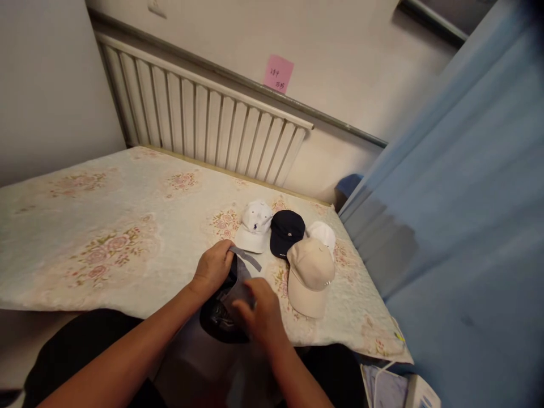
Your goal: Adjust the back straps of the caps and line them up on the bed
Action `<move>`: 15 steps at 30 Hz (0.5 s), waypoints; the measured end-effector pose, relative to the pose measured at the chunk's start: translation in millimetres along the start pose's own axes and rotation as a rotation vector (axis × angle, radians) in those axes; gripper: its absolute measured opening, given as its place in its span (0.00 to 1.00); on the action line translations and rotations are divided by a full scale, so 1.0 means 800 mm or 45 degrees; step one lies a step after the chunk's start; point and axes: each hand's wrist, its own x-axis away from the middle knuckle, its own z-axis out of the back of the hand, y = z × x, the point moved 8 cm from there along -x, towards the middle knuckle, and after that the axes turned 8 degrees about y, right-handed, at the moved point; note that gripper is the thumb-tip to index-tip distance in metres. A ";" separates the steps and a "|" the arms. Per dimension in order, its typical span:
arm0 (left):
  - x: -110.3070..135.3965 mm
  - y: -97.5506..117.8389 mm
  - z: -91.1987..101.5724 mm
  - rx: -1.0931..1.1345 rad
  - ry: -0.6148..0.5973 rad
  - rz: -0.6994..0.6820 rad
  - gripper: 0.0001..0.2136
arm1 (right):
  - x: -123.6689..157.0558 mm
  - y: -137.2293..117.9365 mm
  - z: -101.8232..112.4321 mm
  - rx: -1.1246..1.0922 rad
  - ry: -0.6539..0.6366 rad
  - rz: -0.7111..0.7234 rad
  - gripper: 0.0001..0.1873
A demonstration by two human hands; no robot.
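Observation:
My left hand [215,266] is closed on the back edge of a dark grey and black cap [223,317], by its strap [249,258], whose loose end sticks out to the right. The cap is tilted, with its inside partly in sight. My right hand [263,309] is over the cap's right side, thumb and fingers apart; some of its fingers are hidden. Beyond the hands lie a white cap [256,218] with a small dark logo, a black cap [288,226], a beige cap [311,263] and another white cap [322,233], partly behind the beige one.
The caps rest on a bed or table with a floral cover [178,209]. A white radiator [204,113] and a wall with a pink note [278,72] stand behind. A blue curtain [450,215] hangs at the right. A white box [420,392] is at the lower right.

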 end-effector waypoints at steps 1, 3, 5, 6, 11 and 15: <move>0.000 0.000 -0.001 0.000 -0.004 0.003 0.09 | 0.009 -0.010 -0.010 0.015 -0.057 0.069 0.19; -0.001 0.001 -0.003 0.001 -0.013 0.008 0.09 | 0.022 -0.025 -0.030 0.120 -0.136 0.201 0.26; -0.001 0.002 -0.004 -0.001 -0.024 0.008 0.09 | 0.025 -0.026 -0.048 0.251 -0.187 0.246 0.31; -0.002 0.003 -0.005 -0.004 -0.029 0.008 0.09 | 0.025 -0.024 -0.056 0.309 -0.211 0.254 0.32; -0.002 0.002 -0.004 -0.023 -0.047 0.000 0.09 | 0.015 -0.008 -0.080 0.545 -0.267 0.276 0.28; -0.002 0.000 -0.004 -0.033 -0.054 0.001 0.09 | 0.013 -0.007 -0.090 0.623 -0.356 0.294 0.29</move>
